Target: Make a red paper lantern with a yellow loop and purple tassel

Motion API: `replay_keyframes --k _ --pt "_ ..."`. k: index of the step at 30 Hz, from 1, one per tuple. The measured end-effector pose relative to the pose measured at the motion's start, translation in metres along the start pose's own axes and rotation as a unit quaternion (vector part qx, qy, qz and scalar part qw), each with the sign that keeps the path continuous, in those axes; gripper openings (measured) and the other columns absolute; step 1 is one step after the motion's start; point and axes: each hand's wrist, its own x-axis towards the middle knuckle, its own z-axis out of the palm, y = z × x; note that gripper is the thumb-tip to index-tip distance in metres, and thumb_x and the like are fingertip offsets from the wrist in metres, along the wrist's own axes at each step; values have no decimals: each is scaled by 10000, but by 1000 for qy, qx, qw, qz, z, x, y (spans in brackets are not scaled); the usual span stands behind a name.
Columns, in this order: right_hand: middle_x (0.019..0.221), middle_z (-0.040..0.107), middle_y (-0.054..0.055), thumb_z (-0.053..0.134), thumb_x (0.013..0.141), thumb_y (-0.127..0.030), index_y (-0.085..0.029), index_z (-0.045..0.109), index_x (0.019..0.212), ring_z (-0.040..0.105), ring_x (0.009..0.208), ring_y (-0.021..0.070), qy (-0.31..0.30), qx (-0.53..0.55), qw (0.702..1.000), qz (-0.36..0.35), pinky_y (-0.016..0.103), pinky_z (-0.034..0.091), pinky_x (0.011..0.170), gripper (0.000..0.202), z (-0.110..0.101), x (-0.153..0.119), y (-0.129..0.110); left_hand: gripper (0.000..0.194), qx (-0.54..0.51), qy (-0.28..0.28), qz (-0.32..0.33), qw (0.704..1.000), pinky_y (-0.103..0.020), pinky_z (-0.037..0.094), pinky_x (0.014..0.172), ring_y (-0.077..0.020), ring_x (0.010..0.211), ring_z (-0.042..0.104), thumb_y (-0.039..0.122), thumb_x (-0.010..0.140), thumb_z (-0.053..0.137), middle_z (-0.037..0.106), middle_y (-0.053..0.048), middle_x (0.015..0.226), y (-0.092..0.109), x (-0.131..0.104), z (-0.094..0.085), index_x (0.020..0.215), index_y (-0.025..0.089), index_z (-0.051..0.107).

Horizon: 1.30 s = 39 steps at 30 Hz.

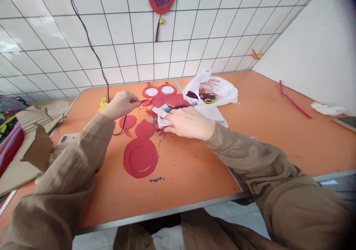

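Note:
My left hand [124, 103] pinches a thin red paper scrap [145, 101] above the table, left of a pile of cuttings. Over that pile reaches my right hand [190, 123], fingers curled around a crumpled white paper [161, 113]; part of the grip is hidden. Red scraps and small blue bits lie under and beside these fingers. Nearer me is a red paper disc set within a red ring [128, 142]. Red round cut-outs [144, 129] and a smaller red disc [128, 122] lie between my arms. Behind the pile sit two red rings with white centres [151, 92].
A white plastic bag [225, 92] with coloured bits stands at the back. On the left are cardboard [16, 161], a phone [66, 139] and a yellow object [104, 104] with a black cable. A magenta pipe cleaner [294, 101] and white tissue [328, 108] lie right.

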Motion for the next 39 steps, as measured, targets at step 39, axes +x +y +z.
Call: replay_keyframes --k 39 --pt "1118 686 176 550 931 -215 -90 700 1074 604 1061 226 138 80 944 289 342 423 833 242 8 15 150 226 -49 88 264 959 -380 531 961 -240 1050 685 189 869 531 759 -86 1048 55 -60 4 943 161 743"
